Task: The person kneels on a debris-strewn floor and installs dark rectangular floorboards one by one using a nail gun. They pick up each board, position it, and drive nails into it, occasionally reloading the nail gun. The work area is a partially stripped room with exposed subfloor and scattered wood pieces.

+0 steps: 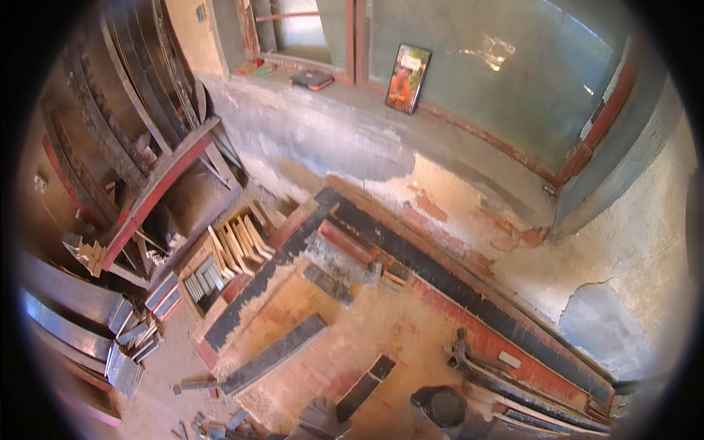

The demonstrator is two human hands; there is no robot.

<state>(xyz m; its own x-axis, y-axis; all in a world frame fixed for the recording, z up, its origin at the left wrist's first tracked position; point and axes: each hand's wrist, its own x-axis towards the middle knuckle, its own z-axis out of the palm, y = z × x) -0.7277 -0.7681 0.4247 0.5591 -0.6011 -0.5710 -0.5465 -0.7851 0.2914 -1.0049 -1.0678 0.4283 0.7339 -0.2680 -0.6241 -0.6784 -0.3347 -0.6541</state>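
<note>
At the lower edge, a greyish, blurred shape that looks like my left hand (320,416) rests low over the worktable. It lies beside the lower end of a short dark strip (367,387) with a pale line across it; whether the two touch is unclear. Farther right, a dark rounded shape (440,407) may be my gloved right hand or something it holds; its fingers cannot be made out. A long dark board (275,354) lies on the dusty tabletop (286,304) to the left. Beyond it is a shorter grey bar (328,284).
Long strips and a dark-headed tool (460,350) lie at the right. A small pale block (509,359) sits near the table's far edge. Slatted wooden pieces (238,242) stand beyond the left end. A framed picture (408,78) leans on the window. Curved boards (132,81) fill a rack.
</note>
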